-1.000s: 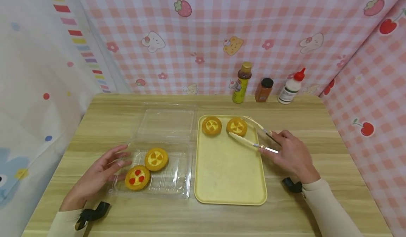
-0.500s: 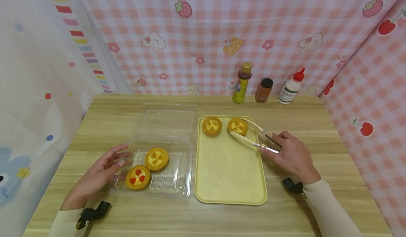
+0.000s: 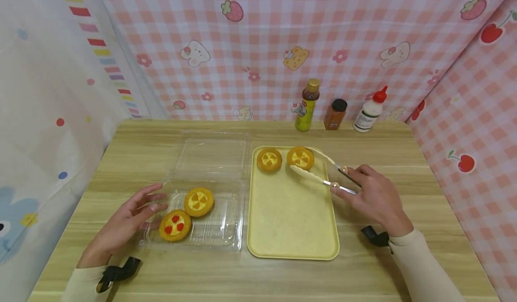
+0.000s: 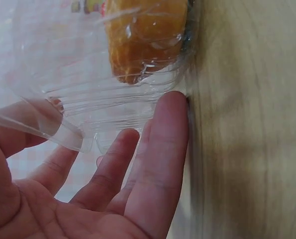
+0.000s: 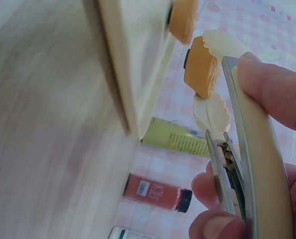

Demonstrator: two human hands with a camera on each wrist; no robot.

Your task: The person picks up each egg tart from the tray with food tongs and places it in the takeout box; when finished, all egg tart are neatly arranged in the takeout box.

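Note:
My right hand point(image 3: 373, 199) grips a pair of tongs point(image 3: 308, 175) with pale scalloped tips and metal arms. Between the tips is a tart point(image 3: 300, 158) with orange wedge toppings; the right wrist view shows it slightly raised above the yellow tray point(image 3: 292, 221). A similar tart point(image 3: 269, 159) sits at the tray's far left corner. My left hand point(image 3: 125, 221) is at the left side of a clear plastic container point(image 3: 218, 221), fingers loosely extended against its wall. Inside lie one orange-topped tart point(image 3: 199, 202) and a tart with red toppings point(image 3: 175, 225), side by side.
The container's clear lid point(image 3: 214, 156) lies folded back on the wooden table point(image 3: 194, 275). Along the rear stand a yellow-labelled bottle point(image 3: 307, 107), a black-capped spice jar point(image 3: 335, 114) and a white squeeze bottle point(image 3: 369, 111) with a red nozzle. A checked cloth point(image 3: 258, 37) hangs behind.
The tart in the tongs has shifted slightly and come up a little with my right hand. My left hand and the container look unchanged.

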